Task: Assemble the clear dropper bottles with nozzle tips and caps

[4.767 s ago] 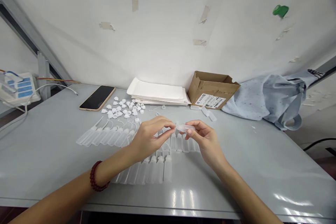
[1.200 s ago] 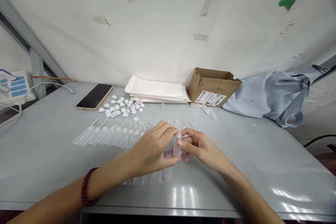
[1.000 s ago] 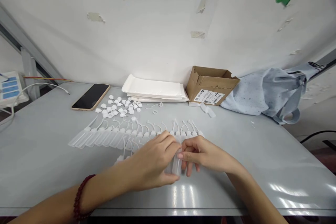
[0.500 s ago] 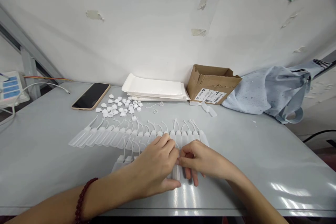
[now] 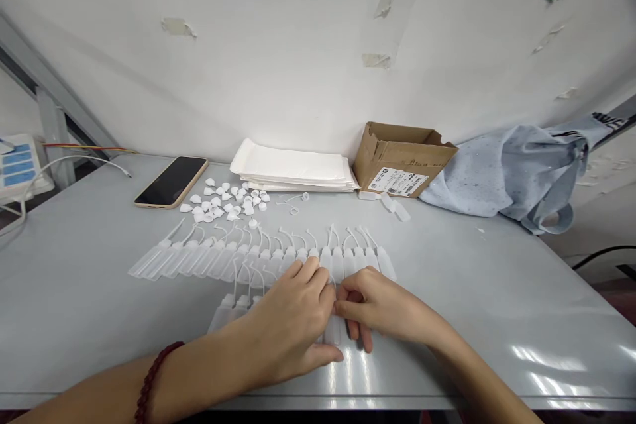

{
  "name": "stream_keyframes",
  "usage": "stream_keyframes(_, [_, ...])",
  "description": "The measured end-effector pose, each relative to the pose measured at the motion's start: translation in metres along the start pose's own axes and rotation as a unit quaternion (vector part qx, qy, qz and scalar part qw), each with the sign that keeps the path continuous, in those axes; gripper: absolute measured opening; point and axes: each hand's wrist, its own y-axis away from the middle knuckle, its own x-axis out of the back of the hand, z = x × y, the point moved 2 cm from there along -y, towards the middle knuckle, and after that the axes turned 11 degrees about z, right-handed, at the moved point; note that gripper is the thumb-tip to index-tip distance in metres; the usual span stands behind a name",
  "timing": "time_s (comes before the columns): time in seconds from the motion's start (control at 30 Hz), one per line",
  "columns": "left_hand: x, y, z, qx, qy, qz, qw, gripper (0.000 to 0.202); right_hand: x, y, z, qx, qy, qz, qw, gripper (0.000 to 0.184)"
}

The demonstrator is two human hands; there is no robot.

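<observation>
A small translucent squeeze bottle (image 5: 333, 330) with a thin white tube lies at the right end of the front row. My left hand (image 5: 303, 318) curls over it, fingers bent at its top and thumb stretched out by its base. From the right, my right hand (image 5: 380, 305) pinches at the bottle's neck with thumb and forefinger, its other fingers hanging lower. What exactly the fingertips grip is partly hidden. More bottles of the front row (image 5: 224, 313) show left of my left hand, and some are covered by it. Behind runs a long row of similar tubed bottles (image 5: 203, 260).
White caps (image 5: 216, 202) lie scattered beside a phone (image 5: 171, 182). At the back are a stack of white sheets (image 5: 293, 165), a cardboard box (image 5: 397, 159) and a light blue cloth (image 5: 501, 172). A coiled tube (image 5: 295, 211) and clear strips (image 5: 395, 207) lie before them.
Both hands stay at the same bottle with only slight finger shifts. The left forearm has moved a little to the left and down.
</observation>
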Motion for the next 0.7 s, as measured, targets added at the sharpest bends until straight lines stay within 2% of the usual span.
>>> stream_keyframes(0.7, [0.0059, 0.0042, 0.002, -0.009, -0.063, 0.007, 0.998, 0.043, -0.0019, -0.0009, -0.0003, -0.014, -0.019, 0.001, 1.0, 0.029])
